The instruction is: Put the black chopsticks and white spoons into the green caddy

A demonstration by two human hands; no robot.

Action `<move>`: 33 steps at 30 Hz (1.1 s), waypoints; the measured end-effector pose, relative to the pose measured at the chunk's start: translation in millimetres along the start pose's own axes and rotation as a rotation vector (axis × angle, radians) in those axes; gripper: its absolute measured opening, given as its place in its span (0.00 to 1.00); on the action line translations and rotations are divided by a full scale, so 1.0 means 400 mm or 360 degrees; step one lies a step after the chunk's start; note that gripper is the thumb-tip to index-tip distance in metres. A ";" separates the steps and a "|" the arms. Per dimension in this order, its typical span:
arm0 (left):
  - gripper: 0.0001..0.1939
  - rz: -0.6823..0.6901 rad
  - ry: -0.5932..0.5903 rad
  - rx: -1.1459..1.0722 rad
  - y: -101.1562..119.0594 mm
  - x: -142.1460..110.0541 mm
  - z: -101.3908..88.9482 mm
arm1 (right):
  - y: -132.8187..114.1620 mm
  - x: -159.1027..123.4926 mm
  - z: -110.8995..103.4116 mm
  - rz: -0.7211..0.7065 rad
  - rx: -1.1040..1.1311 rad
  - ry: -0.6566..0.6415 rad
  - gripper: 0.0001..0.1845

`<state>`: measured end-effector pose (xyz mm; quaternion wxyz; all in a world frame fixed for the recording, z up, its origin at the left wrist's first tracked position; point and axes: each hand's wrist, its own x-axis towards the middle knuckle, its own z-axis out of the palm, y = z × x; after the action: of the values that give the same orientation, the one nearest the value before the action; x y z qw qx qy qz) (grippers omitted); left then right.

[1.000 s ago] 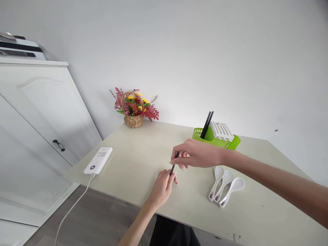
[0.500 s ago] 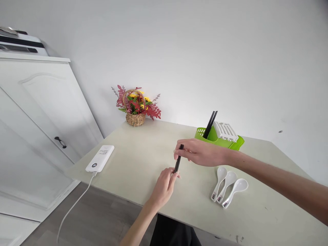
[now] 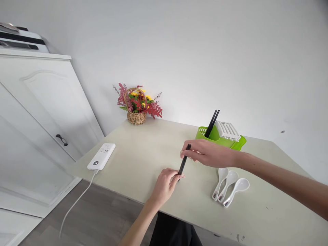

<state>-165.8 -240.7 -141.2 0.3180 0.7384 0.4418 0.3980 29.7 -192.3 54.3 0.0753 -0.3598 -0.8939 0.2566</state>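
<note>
A pair of black chopsticks [image 3: 183, 164] is held tilted above the middle of the table. My right hand [image 3: 205, 153] pinches them near their upper end. Lower down, the fingertips of my left hand [image 3: 166, 184] close around the other end, with a short tip showing below. Behind my right hand stands a green utensil holder [image 3: 216, 134] with a white slotted rack [image 3: 228, 130] on it. More black chopsticks [image 3: 211, 124] lean upright in its left compartment. Three white spoons [image 3: 228, 187] lie side by side just below my right wrist, handles toward me.
A wicker basket of artificial flowers [image 3: 136, 118] stands at the table's back left. Near the left edge lies a white power bank [image 3: 101, 157], its cable [image 3: 77, 201] hanging to the floor. A white cabinet [image 3: 48, 112] is at far left.
My right hand has shifted slightly right with the upper end of the chopsticks. More of their length shows between my hands, and a tip now appears below my left fingers.
</note>
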 end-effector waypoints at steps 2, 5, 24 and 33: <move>0.17 0.0007 0.0002 -0.0004 -0.001 0.000 0.001 | 0.001 -0.008 -0.003 -0.0008 0.0007 0.0039 0.25; 0.17 0.0015 0.0014 -0.0010 -0.003 0.000 0.003 | 0.001 -0.019 -0.003 -0.0006 0.0060 0.0193 0.20; 0.12 0.0008 -0.0076 0.0177 -0.025 0.005 0.010 | 0.009 -0.094 -0.011 0.0206 0.0207 0.0580 0.22; 0.13 0.0073 -0.0005 0.0210 -0.004 0.000 -0.001 | 0.014 -0.199 -0.272 0.0491 -0.0250 0.1521 0.22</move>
<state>-166.9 -239.7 -142.4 0.2599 0.7684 0.4495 0.3740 126.0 -199.3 148.8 0.4098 -0.5695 -0.7125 0.0036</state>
